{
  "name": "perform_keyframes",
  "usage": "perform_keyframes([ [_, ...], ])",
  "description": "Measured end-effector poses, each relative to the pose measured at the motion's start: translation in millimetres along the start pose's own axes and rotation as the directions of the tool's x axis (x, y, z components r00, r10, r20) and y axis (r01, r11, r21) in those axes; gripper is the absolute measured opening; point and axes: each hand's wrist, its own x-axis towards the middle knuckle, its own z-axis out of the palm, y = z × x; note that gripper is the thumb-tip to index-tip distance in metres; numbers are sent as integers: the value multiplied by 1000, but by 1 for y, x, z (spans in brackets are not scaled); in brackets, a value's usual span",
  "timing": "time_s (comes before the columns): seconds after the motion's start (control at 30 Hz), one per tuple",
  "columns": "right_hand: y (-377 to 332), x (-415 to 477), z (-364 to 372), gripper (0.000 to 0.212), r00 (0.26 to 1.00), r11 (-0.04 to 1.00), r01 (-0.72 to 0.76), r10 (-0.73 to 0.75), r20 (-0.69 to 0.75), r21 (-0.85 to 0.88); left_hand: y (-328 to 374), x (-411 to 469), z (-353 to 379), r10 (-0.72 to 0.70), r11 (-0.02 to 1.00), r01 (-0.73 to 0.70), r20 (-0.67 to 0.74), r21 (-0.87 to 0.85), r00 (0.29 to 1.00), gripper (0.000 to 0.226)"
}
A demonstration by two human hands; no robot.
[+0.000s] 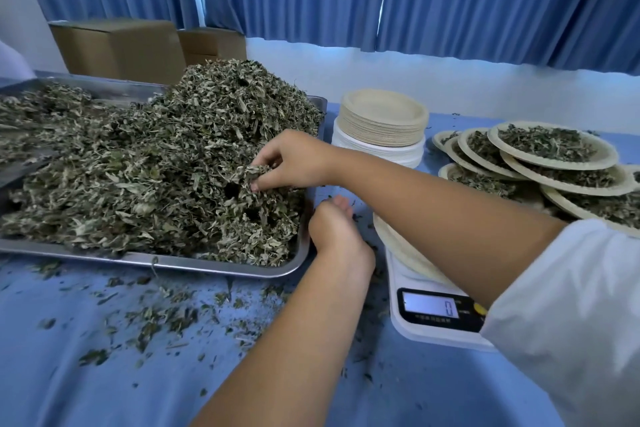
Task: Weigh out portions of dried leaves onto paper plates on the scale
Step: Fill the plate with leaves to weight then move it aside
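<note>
Head view: the right hand (294, 159) reaches across to the heap of dried leaves (156, 156) in the steel tray (207, 264) and pinches a clump near the tray's right edge. The left hand (334, 229) sits just beside that edge, its back toward the camera and its fingers curled; whether it holds anything cannot be told. Toward the front right of the surface (104, 374), the scale (433, 308) reads 0 and carries a paper plate (400, 244), mostly hidden by the right forearm. Filled plates (554, 149) overlap along the right edge, beside a stack of empty plates (382, 118).
</note>
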Motion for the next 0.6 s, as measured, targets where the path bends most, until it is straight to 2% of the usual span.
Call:
perform_keyframes([
  [0.03,-1,-2,-3,26,1000,1000,-8,9,-10,28,-1,-3,2,56,995,-53,-33,90,998,41],
  [0.07,-2,-3,-6,25,1000,998,-18,19,-23,59,-1,-6,2,40,996,-42,25,80,999,42],
  [0.17,-4,-8,-13,20,998,986,-32,40,-47,162,1,-13,2,64,996,-65,14,64,998,42],
  [0.33,-6,-13,-17,16,996,982,-89,89,7,169,2,-16,2,55,996,-51,46,-79,997,40],
  [0.43,-7,-16,-18,12,995,977,-95,99,-12,192,1,-17,1,67,989,-61,39,-132,997,39],
  [0.6,-13,-24,-26,33,992,960,-78,101,-73,269,1,-14,1,55,981,-46,41,-190,998,38],
])
